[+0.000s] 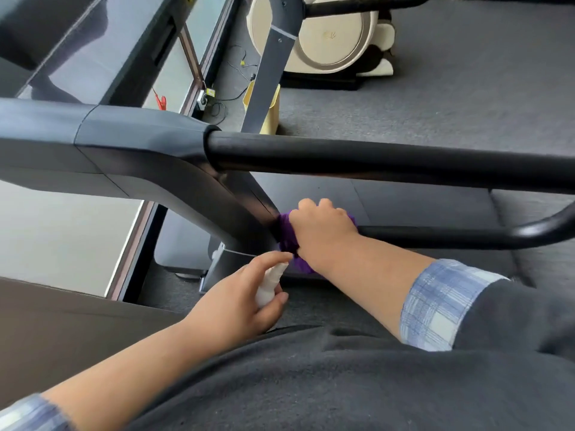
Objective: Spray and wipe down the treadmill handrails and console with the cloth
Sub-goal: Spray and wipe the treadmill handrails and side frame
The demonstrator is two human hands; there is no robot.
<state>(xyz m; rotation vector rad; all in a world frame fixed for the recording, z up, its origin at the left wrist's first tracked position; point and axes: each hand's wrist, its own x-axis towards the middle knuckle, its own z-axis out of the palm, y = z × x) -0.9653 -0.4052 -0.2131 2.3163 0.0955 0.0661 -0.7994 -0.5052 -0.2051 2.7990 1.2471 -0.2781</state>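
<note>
Both hands are kept busy low in the middle of the frame. A purple cloth (287, 233) is gripped by the right hand (320, 227), fingers curled round it, and it's pressed right where the lower handrail (466, 236) meets the dark slanted upright (224, 197) of the treadmill. A small white spray bottle (269, 287) is held in the left hand (241, 298), just below and left of the cloth, with the index finger stretched along the top toward the nozzle.

Going by size otherwise: the grey console housing (93, 138) is spread across the left half of the frame, and the thick black upper handrail (373, 161) is run out of it to the right edge. A cream-coloured machine (329, 35) is seen at the top centre on the dark floor. A pale yellow bin (270, 110) is partly hidden behind a grey post. A small red clip (161, 102) is seen further left of it, near some cables.
</note>
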